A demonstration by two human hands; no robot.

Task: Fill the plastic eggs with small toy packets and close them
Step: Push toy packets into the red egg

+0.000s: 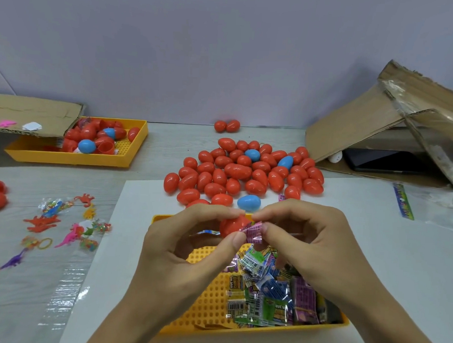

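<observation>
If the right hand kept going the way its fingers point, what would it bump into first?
The right hand points left, and it pinches a pink packet. Straight on, that packet would likely meet the red egg half held in the left hand first. They look nearly touching, though depth is hard to judge.

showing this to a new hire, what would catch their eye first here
Most likely the big heap of red eggs mid-table, dotted with a few blue eggs. Next, close to the camera, the left hand holds a red egg half while the right hand pinches a pink packet at its mouth, above the yellow tray of bright toy packets.
</observation>
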